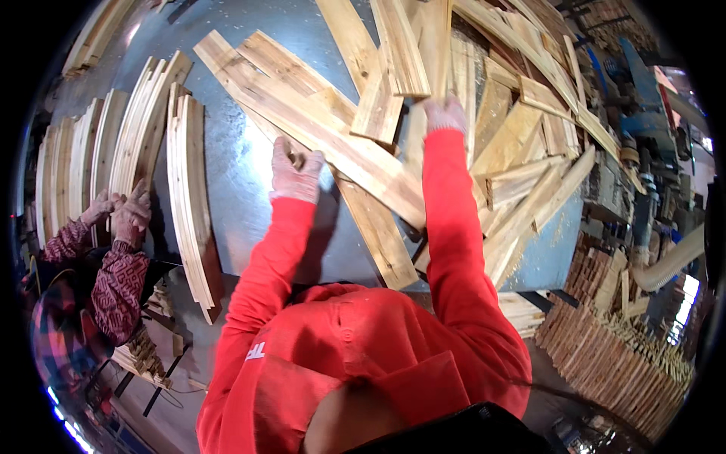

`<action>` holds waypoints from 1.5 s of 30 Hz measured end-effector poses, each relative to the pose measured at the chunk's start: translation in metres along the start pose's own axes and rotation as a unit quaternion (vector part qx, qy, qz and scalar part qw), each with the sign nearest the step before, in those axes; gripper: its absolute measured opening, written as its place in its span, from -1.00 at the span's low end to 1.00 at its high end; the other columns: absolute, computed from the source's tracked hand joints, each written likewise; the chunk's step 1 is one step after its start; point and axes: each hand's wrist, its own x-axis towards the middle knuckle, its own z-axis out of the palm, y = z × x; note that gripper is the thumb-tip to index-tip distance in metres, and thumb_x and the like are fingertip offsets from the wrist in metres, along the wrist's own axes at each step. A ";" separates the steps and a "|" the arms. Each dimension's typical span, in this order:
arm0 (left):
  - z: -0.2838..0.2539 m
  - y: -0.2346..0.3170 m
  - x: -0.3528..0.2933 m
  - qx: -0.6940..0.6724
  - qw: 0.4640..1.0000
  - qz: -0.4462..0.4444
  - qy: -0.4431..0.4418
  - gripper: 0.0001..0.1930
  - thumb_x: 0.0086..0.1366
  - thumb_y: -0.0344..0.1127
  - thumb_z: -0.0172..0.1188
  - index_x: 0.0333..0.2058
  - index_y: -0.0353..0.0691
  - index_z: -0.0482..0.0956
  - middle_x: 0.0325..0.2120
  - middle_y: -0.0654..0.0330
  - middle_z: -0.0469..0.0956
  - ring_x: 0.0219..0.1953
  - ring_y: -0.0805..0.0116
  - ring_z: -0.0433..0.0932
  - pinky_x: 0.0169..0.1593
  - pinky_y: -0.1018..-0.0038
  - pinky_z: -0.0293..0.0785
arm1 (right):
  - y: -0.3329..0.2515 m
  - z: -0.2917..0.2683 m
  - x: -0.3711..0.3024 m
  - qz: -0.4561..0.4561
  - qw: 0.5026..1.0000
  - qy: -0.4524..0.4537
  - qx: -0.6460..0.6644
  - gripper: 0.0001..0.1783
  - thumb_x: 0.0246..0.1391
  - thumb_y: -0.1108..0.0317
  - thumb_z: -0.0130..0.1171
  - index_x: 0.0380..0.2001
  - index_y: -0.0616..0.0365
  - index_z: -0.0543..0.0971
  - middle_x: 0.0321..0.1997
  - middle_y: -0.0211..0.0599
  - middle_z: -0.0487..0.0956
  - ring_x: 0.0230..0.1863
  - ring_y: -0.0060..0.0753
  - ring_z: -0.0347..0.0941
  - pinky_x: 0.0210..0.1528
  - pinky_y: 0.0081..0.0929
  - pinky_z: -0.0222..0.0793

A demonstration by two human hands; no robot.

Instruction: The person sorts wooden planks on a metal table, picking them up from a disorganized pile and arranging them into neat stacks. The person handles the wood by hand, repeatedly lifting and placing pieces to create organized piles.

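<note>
My left hand [297,172], in a pale work glove, is beside the left edge of a long wooden plank [325,140] lying slantwise across the pile. Its fingers are loosely bent and apart, with nothing seen between them. Farther off to the right, my gloved right hand [445,115] closes at the near end of a light wooden board [401,49]; motion blurs its fingertips a little. Under the long plank another board [374,231] reaches toward the table's near edge. A short board [378,112] lies across the far end of the long plank.
Loose boards [522,151] heap over the right side of the blue-grey metal table [242,174]. Stacked strips [189,166] stand in rows at the left, where a co-worker's gloved hands [130,214] work. Machinery [643,129] and a large wood stack [612,356] lie right.
</note>
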 end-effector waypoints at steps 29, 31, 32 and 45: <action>-0.022 0.005 0.028 0.028 0.979 -0.153 -0.130 -0.67 0.10 -0.30 0.31 -0.18 -0.34 0.57 -0.35 0.14 0.64 -0.34 0.38 0.58 -0.20 0.43 0.51 | -0.076 0.039 0.175 -0.154 0.850 -0.350 -0.363 0.12 -0.33 0.16 0.43 0.31 0.14 0.06 0.04 0.13 0.47 0.03 0.07 0.47 0.06 -0.11 0.42; -0.061 -0.009 0.039 0.002 0.984 -0.122 -0.128 -0.62 0.09 -0.33 0.31 -0.11 -0.32 0.53 -0.33 0.14 0.64 -0.31 0.37 0.58 -0.18 0.44 0.51 | -0.090 0.040 0.157 -0.010 0.889 -0.427 -0.166 0.07 -0.29 0.22 0.42 0.30 0.13 0.08 -0.05 0.08 0.50 -0.10 -0.02 0.53 -0.15 -0.16 0.51; -0.081 -0.003 0.042 -0.017 0.990 -0.091 -0.107 -0.58 0.09 -0.29 0.29 -0.06 -0.30 0.50 -0.32 0.09 0.63 -0.27 0.28 0.60 -0.16 0.39 0.51 | -0.089 0.039 0.145 0.008 0.897 -0.441 -0.027 0.00 -0.26 0.21 0.42 0.26 0.11 0.14 -0.14 0.01 0.50 -0.18 -0.08 0.53 -0.23 -0.19 0.52; -0.270 -0.026 0.046 0.602 0.784 -0.150 0.004 -0.66 0.23 -0.06 0.08 -0.15 -0.16 0.44 -0.25 -0.11 0.58 -0.15 -0.08 0.57 -0.08 0.10 0.44 | -0.039 0.051 -0.054 0.157 0.795 -0.389 0.439 -0.27 -0.09 0.32 0.30 0.13 0.07 0.18 -0.22 -0.24 0.42 -0.28 -0.25 0.45 -0.21 -0.22 0.51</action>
